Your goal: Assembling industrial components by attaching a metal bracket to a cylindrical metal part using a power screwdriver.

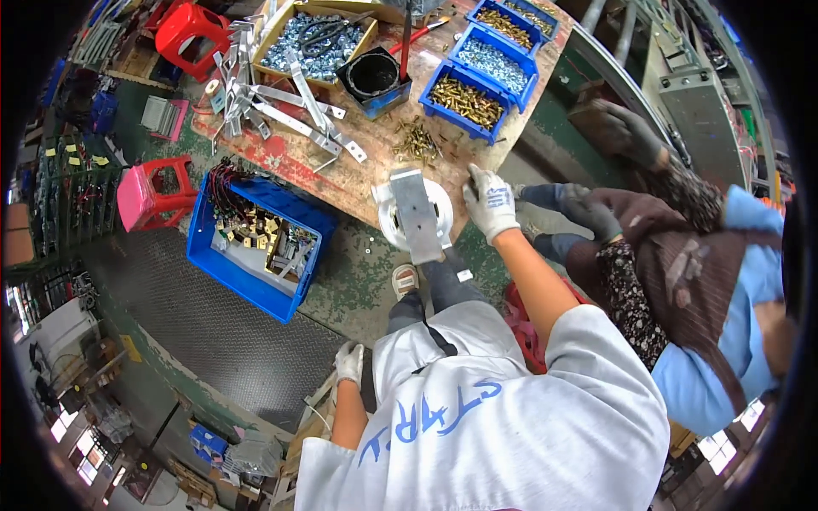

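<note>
My right hand point(492, 203), in a white work glove, is at the near right edge of the wooden workbench point(281, 162). Its fingers are drawn together, and whatever they may hold is too small to make out. Just left of it, a flat grey metal plate point(414, 209) lies over a round white fixture point(443, 213) at the bench edge. Beyond the plate is a loose pile of brass-coloured screws point(416, 140). My left hand point(348, 363), also gloved, is low at my left side beside some wooden boards; its fingers are not clear.
Blue bins point(464, 104) of small fasteners line the right side of the bench. Bent metal strips point(298, 119), a box of silvery parts point(315, 47) and a black pot point(373, 75) stand further back. A blue crate point(247, 277) sits left; a co-worker point(673, 247) is close on my right.
</note>
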Demonstrator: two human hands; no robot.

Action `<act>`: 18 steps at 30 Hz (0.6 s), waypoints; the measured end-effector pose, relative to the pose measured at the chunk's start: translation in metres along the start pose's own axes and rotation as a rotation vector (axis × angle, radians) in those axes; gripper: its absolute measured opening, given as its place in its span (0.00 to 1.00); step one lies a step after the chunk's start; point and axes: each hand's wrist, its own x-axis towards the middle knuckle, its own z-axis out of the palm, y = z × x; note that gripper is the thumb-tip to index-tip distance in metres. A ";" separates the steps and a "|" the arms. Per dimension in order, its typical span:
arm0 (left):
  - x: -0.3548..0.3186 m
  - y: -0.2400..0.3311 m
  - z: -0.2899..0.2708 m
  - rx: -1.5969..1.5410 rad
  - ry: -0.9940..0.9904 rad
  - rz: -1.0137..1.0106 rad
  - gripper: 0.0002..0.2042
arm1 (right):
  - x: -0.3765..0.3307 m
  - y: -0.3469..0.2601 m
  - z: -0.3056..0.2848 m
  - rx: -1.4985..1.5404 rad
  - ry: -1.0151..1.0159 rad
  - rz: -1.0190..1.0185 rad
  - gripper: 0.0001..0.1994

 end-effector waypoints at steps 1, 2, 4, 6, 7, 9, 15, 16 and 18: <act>-0.001 0.002 -0.001 -0.051 0.005 -0.044 0.17 | 0.012 -0.001 0.005 -0.081 0.006 -0.013 0.17; 0.001 0.006 -0.003 -0.076 0.000 -0.050 0.17 | 0.021 -0.002 0.009 -0.175 -0.010 -0.006 0.18; 0.007 0.020 -0.002 0.038 -0.010 -0.135 0.16 | 0.036 -0.001 0.017 -0.188 0.030 -0.056 0.16; 0.013 0.040 -0.005 -0.091 -0.018 -0.145 0.15 | 0.045 0.000 0.025 -0.182 0.043 -0.127 0.11; 0.016 0.054 -0.009 -0.123 0.000 -0.113 0.16 | 0.048 0.000 0.028 -0.164 0.050 -0.100 0.08; 0.016 0.086 -0.024 0.026 0.054 0.011 0.18 | 0.050 -0.004 0.024 -0.149 0.035 -0.069 0.09; -0.030 0.227 -0.121 -0.261 0.470 0.476 0.14 | 0.020 -0.061 -0.066 0.341 0.090 0.174 0.06; -0.042 0.252 -0.136 -0.439 0.443 0.450 0.15 | 0.008 -0.078 -0.087 0.391 0.051 0.147 0.06; -0.079 0.295 -0.143 -0.825 0.102 0.657 0.16 | -0.020 -0.108 -0.126 0.669 -0.165 0.146 0.10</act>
